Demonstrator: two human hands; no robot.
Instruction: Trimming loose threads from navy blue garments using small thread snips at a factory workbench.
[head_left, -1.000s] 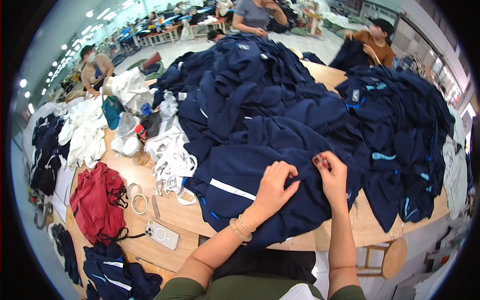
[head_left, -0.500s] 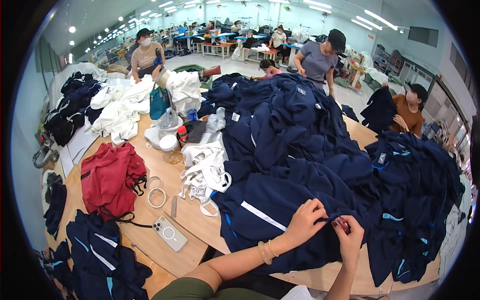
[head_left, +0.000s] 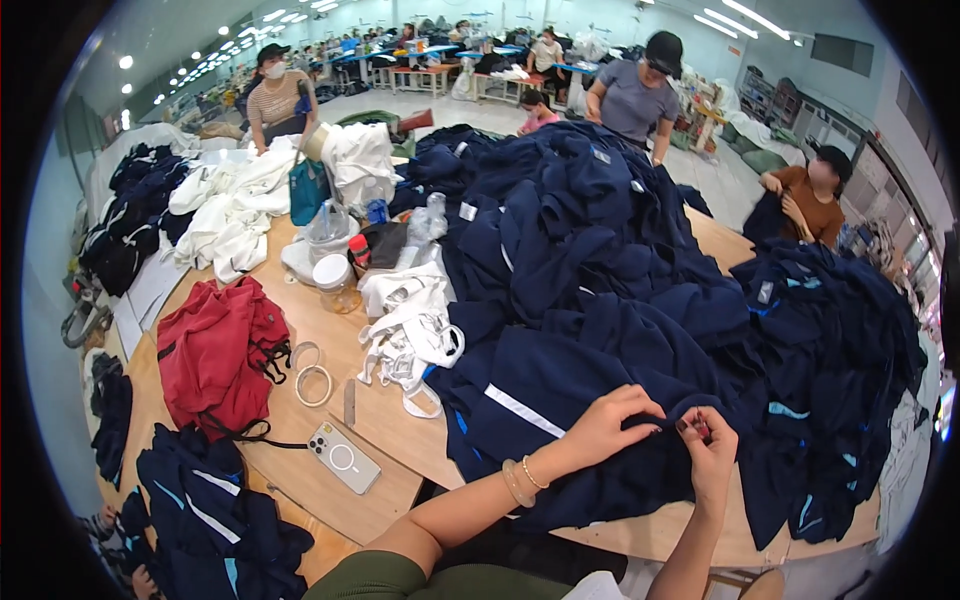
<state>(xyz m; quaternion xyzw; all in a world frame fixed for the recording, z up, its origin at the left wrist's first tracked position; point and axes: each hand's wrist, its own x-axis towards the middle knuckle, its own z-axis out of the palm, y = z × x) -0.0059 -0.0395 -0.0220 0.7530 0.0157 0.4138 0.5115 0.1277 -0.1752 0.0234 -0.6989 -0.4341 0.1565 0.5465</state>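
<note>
Centrally, in the head view, the left hand (head_left: 608, 425) pinches a fold of the navy garment (head_left: 560, 420) lying near the table's (head_left: 400, 440) front edge; the right hand (head_left: 708, 448), fingers pressed together, grips the same fold just beside it. Bare wood lies left, around a phone (head_left: 343, 457) and tape rings (head_left: 312, 372).

left hand (head_left: 610, 425): lower centre of the frame, fingers pinching a fold of a navy garment (head_left: 560, 420) with a white stripe. right hand (head_left: 708, 455): just right of it, fingertips closed on the same fold. navy clothing pile (head_left: 600, 230): centre to right. wooden table (head_left: 330, 470): lower left, bearing a phone (head_left: 343, 458), tape rings (head_left: 312, 378), red bag (head_left: 215, 355), white garments (head_left: 410, 335).
</note>
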